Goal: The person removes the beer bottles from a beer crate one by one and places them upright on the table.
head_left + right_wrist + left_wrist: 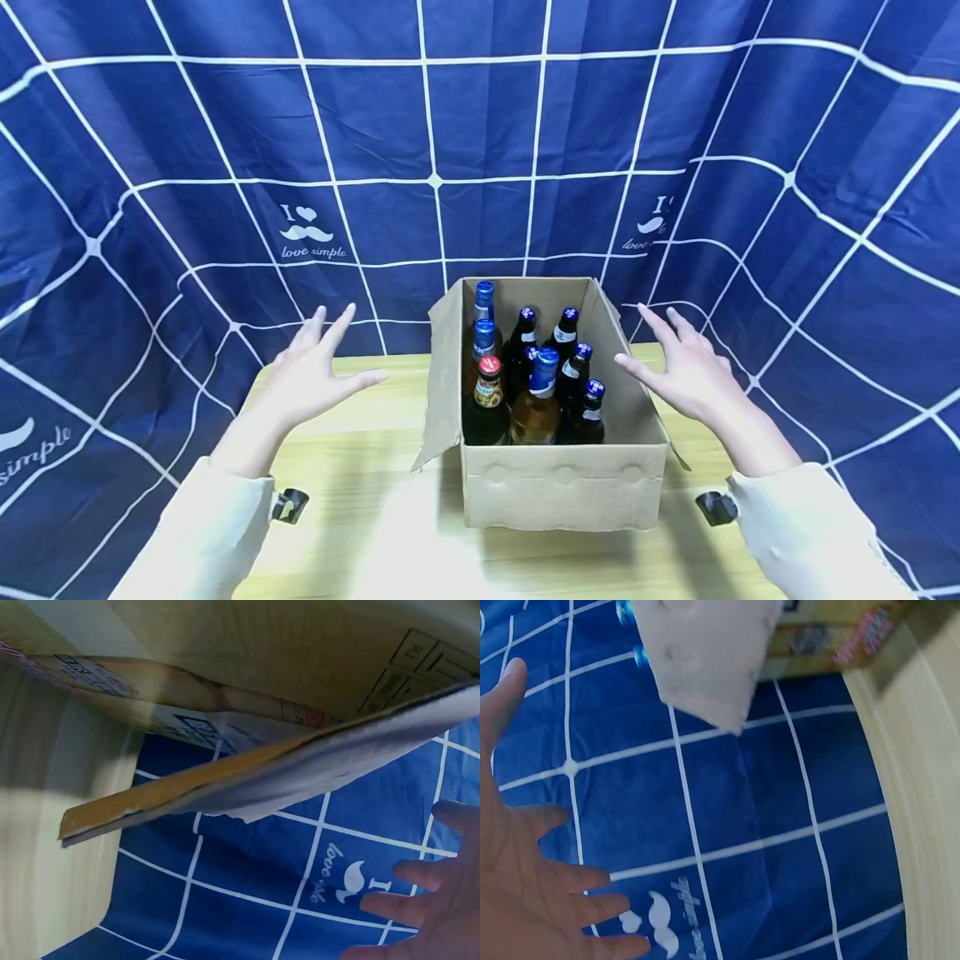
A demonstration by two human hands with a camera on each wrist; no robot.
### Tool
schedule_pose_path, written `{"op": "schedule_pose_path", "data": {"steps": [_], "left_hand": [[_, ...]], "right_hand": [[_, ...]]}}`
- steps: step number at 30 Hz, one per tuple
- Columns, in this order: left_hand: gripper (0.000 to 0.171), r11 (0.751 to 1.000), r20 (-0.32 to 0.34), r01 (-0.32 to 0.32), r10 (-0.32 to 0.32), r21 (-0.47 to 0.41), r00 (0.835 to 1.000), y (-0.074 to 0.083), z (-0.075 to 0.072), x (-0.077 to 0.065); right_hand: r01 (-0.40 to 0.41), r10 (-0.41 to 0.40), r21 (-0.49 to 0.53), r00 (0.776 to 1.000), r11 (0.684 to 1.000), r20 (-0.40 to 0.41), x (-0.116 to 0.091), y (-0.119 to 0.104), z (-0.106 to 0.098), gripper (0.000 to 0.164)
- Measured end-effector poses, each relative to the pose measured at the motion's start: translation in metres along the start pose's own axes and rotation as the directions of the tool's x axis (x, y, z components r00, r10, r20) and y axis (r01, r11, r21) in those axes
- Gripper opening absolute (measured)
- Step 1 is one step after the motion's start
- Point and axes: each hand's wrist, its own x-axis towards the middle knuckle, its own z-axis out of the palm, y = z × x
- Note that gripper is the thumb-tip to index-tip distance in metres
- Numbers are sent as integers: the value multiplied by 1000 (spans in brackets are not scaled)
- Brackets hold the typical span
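A cardboard box (564, 487) holds several upright bottles, most with blue caps. A red-capped bottle (489, 392) is at its near left corner, beside an amber bottle (537, 408) with a blue cap. Dark bottles (589, 417) fill the right part. To the left of the box, my left hand (311, 371) is spread in the air and touches nothing. On the other side my right hand (686, 371) hovers, fingers apart and holding nothing. The left wrist view shows a box flap (705, 660) beyond the spread left hand; in the right wrist view another flap (262, 772) sticks out.
The box stands on a light wooden table (360, 500). Blue cloth (375, 125) with white grid lines hangs behind and on both sides. A left flap (442, 375) leans outward from the box. Dark wrist straps (290, 505) show at the sleeves.
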Motion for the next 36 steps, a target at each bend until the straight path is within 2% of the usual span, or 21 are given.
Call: {"op": "schedule_pose_path", "data": {"steps": [5, 10, 15, 19, 23, 26, 28, 32, 36], "left_hand": [[98, 990, 13, -45, 47, -134, 999, 15, 10, 7], [94, 953, 0, -120, 125, -278, 992, 33, 22, 10], [91, 908, -13, -173, 182, -382, 983, 52, 36, 12], [91, 876, -1, -165, 185, -454, 983, 68, 49, 14], [93, 855, 2, -165, 190, -493, 982, 83, 61, 17], [92, 836, -9, -182, 207, -517, 978, 93, 69, 20], [90, 828, -18, -196, 219, -525, 975, 98, 75, 21], [85, 817, -46, -231, 244, -528, 969, 105, 85, 23], [77, 829, -88, -253, 242, -499, 966, 108, 92, 27]], "right_hand": [[45, -42, 74, 999, 996, -32, 3, 8, 2, 87], [84, -77, 172, 996, 981, -48, 7, 15, 3, 84], [31, -24, 275, 999, 961, -31, 8, 20, 4, 81], [-35, 38, 380, 999, 924, 1, 7, 21, 6, 79], [-56, 58, 453, 998, 890, 10, 6, 25, 13, 77], [-76, 69, 533, 997, 843, 33, 5, 27, 19, 73], [-94, 79, 592, 996, 800, 52, 4, 27, 23, 70], [-136, 101, 704, 991, 697, 91, 2, 27, 31, 67], [-148, 113, 768, 989, 623, 99, 1, 28, 38, 65]]}}
